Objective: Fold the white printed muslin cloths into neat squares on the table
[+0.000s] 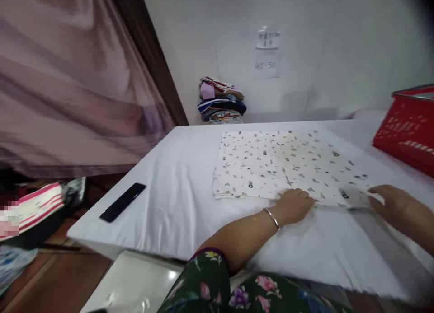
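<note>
A white cloth with small dark prints (278, 161) lies flat on the white-covered table (176, 186). My left hand (294, 205), with a silver bracelet on its wrist, rests on the cloth's near edge; its fingers are curled down onto the fabric. My right hand (389, 202) is at the cloth's near right corner, fingers bent and pinching the edge, which looks blurred by motion.
A black phone (122, 202) lies near the table's left edge. A red basket (407, 128) stands at the right. A stack of folded clothes (221, 100) sits by the wall behind the table. A pink curtain (74, 78) hangs at the left.
</note>
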Action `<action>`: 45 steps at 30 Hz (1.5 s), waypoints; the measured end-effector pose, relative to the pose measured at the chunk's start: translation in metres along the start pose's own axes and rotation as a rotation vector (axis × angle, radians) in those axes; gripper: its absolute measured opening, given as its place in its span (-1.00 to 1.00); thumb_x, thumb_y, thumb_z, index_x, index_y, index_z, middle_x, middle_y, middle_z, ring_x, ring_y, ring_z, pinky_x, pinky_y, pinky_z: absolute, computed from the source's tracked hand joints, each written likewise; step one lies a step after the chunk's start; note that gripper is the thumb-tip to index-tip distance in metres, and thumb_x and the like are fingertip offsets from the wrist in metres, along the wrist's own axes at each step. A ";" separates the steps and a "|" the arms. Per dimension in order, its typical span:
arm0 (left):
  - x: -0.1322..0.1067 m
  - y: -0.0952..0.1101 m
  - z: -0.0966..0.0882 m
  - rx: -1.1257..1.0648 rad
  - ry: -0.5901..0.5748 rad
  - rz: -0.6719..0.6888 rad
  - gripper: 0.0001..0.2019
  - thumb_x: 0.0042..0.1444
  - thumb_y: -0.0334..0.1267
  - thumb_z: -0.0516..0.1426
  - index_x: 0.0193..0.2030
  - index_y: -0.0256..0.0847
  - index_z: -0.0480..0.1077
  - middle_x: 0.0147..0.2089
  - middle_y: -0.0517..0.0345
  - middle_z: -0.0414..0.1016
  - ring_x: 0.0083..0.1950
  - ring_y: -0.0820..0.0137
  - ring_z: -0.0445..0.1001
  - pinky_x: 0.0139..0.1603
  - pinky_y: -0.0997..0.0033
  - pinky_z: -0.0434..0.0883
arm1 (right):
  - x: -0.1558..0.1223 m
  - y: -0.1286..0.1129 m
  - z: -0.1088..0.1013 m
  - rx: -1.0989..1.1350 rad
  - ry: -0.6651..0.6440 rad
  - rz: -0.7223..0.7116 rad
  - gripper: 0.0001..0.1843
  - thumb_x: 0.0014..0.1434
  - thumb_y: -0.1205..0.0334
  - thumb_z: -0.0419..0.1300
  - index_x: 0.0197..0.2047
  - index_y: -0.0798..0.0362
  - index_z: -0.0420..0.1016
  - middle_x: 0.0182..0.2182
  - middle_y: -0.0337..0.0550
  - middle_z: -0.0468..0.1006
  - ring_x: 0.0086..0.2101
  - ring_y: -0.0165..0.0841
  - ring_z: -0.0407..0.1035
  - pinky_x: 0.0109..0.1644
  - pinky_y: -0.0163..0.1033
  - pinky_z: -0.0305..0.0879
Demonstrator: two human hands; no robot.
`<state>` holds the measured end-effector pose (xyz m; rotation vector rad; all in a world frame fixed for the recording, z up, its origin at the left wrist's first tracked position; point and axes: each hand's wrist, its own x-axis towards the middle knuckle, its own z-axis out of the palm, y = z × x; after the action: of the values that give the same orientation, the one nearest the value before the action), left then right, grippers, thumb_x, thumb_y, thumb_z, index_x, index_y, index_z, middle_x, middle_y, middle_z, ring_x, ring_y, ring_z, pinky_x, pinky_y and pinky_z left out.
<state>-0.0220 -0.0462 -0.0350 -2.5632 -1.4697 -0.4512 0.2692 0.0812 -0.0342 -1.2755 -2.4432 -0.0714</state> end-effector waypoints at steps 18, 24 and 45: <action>-0.071 -0.043 -0.046 0.095 -0.110 -0.202 -0.80 0.12 -0.46 -0.02 -0.11 -0.24 0.27 -0.16 0.11 0.40 -0.11 0.35 0.32 -0.18 0.34 0.23 | 0.010 -0.123 0.040 0.076 0.079 -0.605 -0.63 0.26 0.09 -0.06 -0.18 0.09 0.51 -0.21 0.02 0.50 -0.21 -0.22 0.36 -0.14 -0.12 0.30; -0.107 -0.065 -0.052 0.110 -0.083 -0.336 -0.70 0.05 -0.52 -0.02 -0.07 -0.24 0.28 -0.14 0.08 0.41 -0.09 0.31 0.32 -0.13 0.31 0.23 | 0.009 -0.145 0.029 0.001 0.033 -0.549 -0.63 0.26 0.17 -0.10 -0.11 0.10 0.48 -0.15 0.03 0.48 -0.14 -0.19 0.32 -0.13 -0.12 0.23; -0.108 -0.065 -0.056 -0.004 0.048 -0.262 -0.83 0.12 -0.48 -0.02 -0.18 -0.22 0.29 0.14 0.08 0.28 0.06 0.33 0.28 0.01 0.32 0.27 | 0.039 -0.235 0.049 0.216 -0.098 -0.486 -0.73 0.26 0.28 -0.05 -0.05 0.09 0.38 -0.20 -0.06 0.48 -0.19 -0.27 0.33 -0.14 -0.20 0.25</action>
<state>-0.1398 -0.1168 -0.0191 -2.3524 -1.7960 -0.5442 0.0461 -0.0160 -0.0350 -0.5908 -2.7039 0.1249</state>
